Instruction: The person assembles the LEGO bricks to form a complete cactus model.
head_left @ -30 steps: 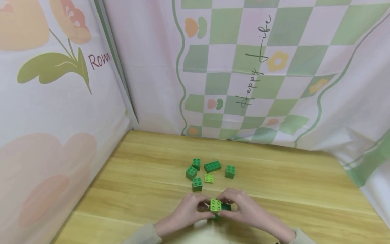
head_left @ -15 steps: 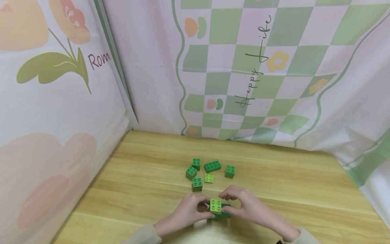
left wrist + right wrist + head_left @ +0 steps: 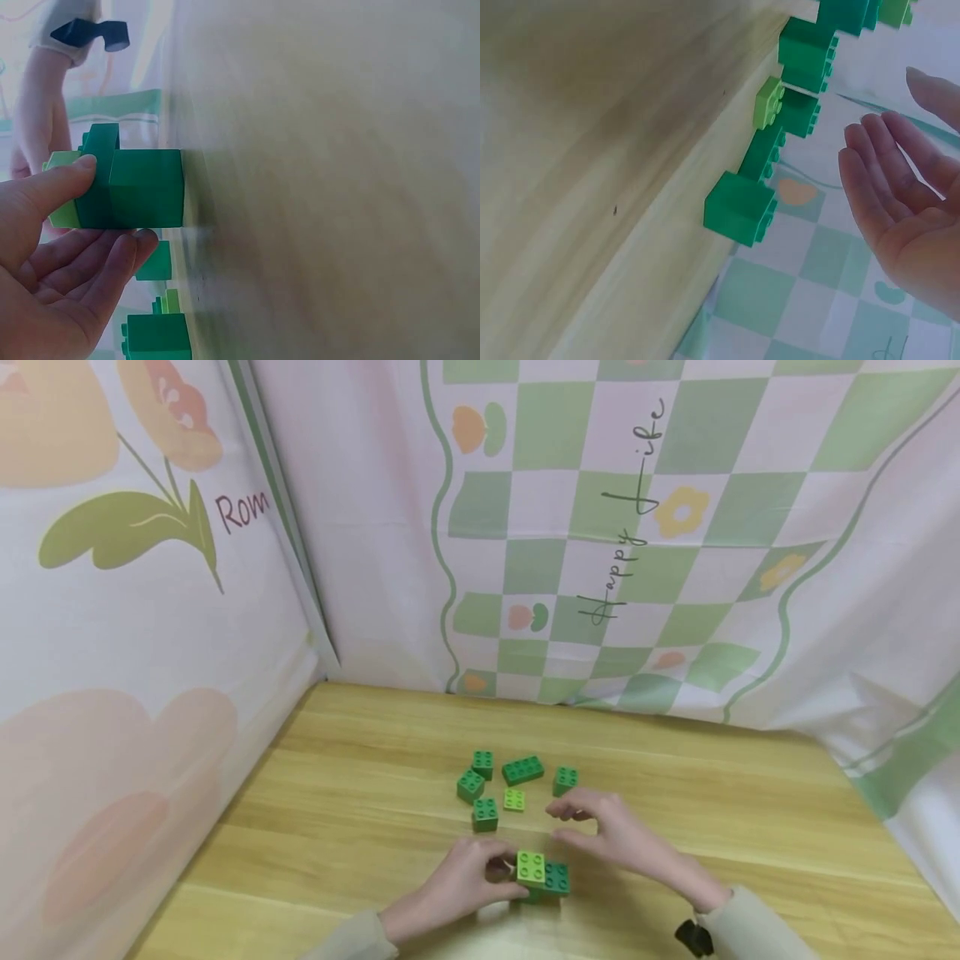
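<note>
My left hand (image 3: pixel 474 881) holds a small stack of toy building bricks between thumb and fingers. On top sits a lime brick (image 3: pixel 531 867). A dark green piece (image 3: pixel 557 878) juts out to the right below it, and a green brick (image 3: pixel 148 189) forms the bottom, as the left wrist view shows. The left thumb presses the stack's side. My right hand (image 3: pixel 615 831) hovers beyond and right of the stack, fingers loosely bent with nothing between them. It is near a green brick (image 3: pixel 566 780) at the right of the loose ones.
Loose on the wooden table (image 3: pixel 360 793) lie a long green brick (image 3: pixel 522 770), a thin lime brick (image 3: pixel 514 800) and several square green bricks, one (image 3: pixel 485 814) nearest the left hand. Patterned cloth (image 3: pixel 637 577) hangs behind the table and at its left.
My right hand has let go of the stack and moved away from it, toward the loose bricks, uncovering the dark green piece. The left hand has kept its hold in the same place.
</note>
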Tool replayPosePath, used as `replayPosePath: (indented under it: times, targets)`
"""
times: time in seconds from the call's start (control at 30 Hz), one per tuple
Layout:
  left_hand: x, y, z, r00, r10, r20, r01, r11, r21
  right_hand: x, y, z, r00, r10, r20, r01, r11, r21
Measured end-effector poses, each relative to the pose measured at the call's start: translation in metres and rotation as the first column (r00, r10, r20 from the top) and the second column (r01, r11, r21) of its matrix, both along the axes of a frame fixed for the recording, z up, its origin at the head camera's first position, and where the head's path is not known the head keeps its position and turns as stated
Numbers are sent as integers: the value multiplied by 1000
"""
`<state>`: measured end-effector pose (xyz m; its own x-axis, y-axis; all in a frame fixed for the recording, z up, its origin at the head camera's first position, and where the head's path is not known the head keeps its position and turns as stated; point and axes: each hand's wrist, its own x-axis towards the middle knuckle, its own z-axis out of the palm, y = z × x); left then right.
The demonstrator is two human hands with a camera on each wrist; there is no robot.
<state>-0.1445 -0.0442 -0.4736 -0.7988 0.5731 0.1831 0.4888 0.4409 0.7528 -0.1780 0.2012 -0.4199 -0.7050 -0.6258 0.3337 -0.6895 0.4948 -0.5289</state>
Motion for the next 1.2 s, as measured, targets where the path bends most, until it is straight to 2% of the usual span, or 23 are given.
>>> replayPosePath:
  times: [0.43,0.57,0.97,1.2]
  targets:
    - [0,-2,-1,1000,-2,11,2,1000,3,-39,1,8,996,-36,84,28,996,88]
    - [-1,-2,-2,1000,-3,9,3,1000,2,-51,-1,8,995,-60,85,50,992,119]
    - [-1,-1,-2,1000,-2,18,2,1000,-15,-85,-6,5,995,-62,74,48,984,172]
    - [-2,-1,-3,1000,-6,0,6,1000,-22,-103,-9,5,995,-61,80,43,978,204]
